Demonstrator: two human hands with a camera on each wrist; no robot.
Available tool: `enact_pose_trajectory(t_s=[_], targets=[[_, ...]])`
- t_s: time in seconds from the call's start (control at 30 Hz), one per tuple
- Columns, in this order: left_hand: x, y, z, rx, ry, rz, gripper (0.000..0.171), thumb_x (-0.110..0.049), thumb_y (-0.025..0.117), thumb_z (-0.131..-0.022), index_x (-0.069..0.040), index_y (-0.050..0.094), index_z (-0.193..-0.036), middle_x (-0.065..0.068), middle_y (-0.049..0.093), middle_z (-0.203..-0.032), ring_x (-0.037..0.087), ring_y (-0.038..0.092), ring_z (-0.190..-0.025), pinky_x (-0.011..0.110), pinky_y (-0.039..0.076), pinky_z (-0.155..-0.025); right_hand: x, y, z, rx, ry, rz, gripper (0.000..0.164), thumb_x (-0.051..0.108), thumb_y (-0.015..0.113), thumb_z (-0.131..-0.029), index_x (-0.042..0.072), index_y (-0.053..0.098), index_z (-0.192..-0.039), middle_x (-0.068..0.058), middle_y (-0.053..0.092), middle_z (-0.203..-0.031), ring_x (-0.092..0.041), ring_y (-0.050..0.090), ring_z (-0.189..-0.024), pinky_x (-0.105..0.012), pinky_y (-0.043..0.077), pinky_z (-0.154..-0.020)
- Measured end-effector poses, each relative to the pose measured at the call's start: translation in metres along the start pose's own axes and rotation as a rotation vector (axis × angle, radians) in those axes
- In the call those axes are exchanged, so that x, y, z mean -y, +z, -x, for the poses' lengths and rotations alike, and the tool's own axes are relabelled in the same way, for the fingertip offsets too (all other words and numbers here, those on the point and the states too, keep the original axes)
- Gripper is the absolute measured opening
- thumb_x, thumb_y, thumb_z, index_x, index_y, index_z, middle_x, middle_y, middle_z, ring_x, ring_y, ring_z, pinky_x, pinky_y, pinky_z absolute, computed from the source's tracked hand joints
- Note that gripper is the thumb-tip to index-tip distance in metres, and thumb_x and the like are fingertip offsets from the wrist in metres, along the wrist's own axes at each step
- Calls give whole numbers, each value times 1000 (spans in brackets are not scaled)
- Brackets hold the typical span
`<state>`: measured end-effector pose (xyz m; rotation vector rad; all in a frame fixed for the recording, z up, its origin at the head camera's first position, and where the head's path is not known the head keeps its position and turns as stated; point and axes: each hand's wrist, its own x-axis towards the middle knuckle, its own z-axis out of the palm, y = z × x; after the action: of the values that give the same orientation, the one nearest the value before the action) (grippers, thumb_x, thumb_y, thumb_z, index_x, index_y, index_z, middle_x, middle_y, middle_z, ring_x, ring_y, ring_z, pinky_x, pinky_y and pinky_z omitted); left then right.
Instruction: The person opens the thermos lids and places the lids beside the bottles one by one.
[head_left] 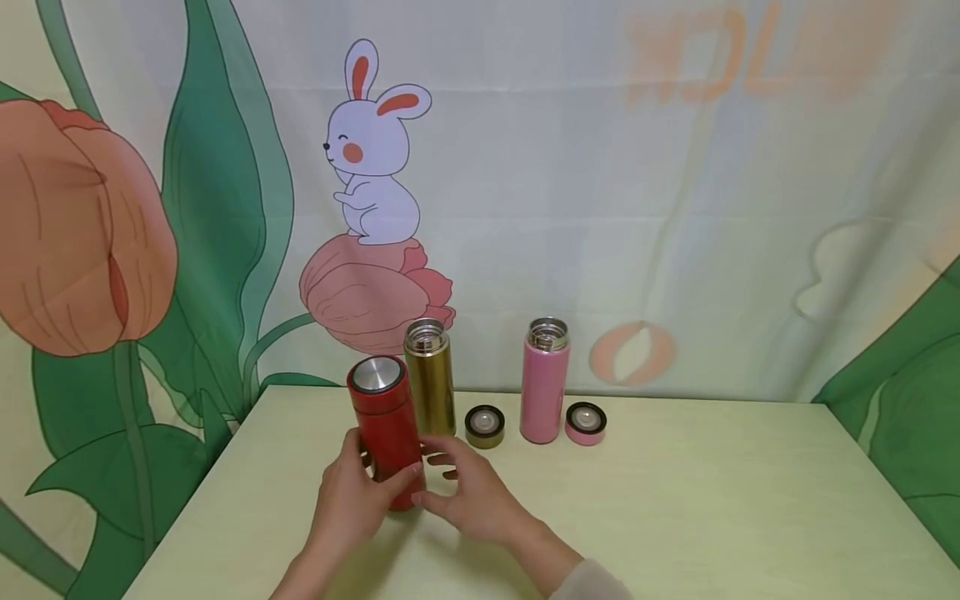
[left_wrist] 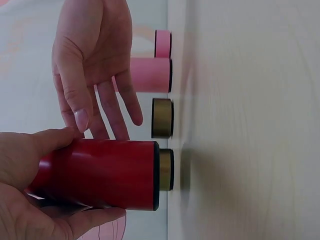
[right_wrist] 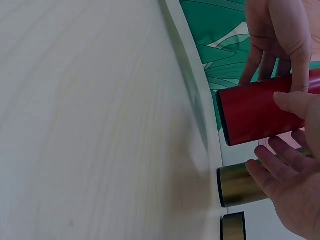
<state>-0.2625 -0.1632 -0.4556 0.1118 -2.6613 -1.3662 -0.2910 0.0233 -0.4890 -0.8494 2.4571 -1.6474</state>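
Observation:
My left hand (head_left: 356,498) grips a red thermos bottle (head_left: 390,442) around its lower half, thumb on the near side. The bottle tilts slightly and its black base (left_wrist: 156,176) is off the table; its lid with a silver disc is on. Close on the bottle's right is my right hand (head_left: 476,496), fingers spread and loosely extended. In the right wrist view that hand's thumb (right_wrist: 290,102) overlaps the red side; whether it touches, I cannot tell. Behind the red bottle stands a gold thermos bottle (head_left: 433,387), lidless, partly hidden.
A gold lid (head_left: 484,427) lies upside down beside the gold bottle. Farther right stand a lidless pink thermos bottle (head_left: 544,392) and its upturned pink lid (head_left: 586,423). The pale table (head_left: 720,508) ends at a cloth backdrop (head_left: 525,208) printed with a rabbit and tulips.

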Motion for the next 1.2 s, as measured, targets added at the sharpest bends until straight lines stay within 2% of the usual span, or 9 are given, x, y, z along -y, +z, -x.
enact_pose_trajectory(t_s=[0.17,0.3,0.43,0.63,0.87,1.2], targets=[[-8,10,8,12,34,14,75,-35,87,-85,-6,44,-139,18,66,-136,36,66,-123,53,56,-100,-3,-12,8,-26,-1,13,59,23,83,-89,20,54,-141,-1,67,-134,-27,63,-126,-47,53,-103],[-15,18,13,19,64,26,72,-34,88,-83,-7,48,-136,15,69,-132,33,67,-121,51,57,-97,-6,-21,15,-44,1,19,54,21,82,-89,18,56,-136,0,70,-127,-23,65,-122,-47,54,-103],[-21,26,16,46,69,42,75,-34,89,-82,-8,48,-138,14,68,-134,34,66,-123,52,57,-99,-8,-31,21,-54,-2,15,50,18,81,-89,17,57,-133,1,71,-123,-20,66,-119,-50,55,-101],[-28,37,19,78,82,48,77,-35,90,-81,-9,47,-141,12,68,-134,32,66,-122,51,57,-98,-11,-43,31,-59,-9,12,49,15,82,-88,22,59,-131,5,71,-118,-14,67,-112,-46,58,-97],[-37,49,23,118,107,73,80,-34,90,-80,-10,47,-143,13,67,-136,34,64,-125,53,56,-99,-15,-59,46,-70,-22,31,49,18,84,-87,25,60,-129,5,71,-114,-17,69,-109,-44,59,-94],[-49,72,28,175,211,87,76,-37,91,-78,-11,50,-136,9,70,-128,28,67,-119,51,56,-96,-19,-84,69,-84,-12,108,46,23,85,-87,28,60,-126,6,70,-114,-13,70,-104,-38,61,-89]])
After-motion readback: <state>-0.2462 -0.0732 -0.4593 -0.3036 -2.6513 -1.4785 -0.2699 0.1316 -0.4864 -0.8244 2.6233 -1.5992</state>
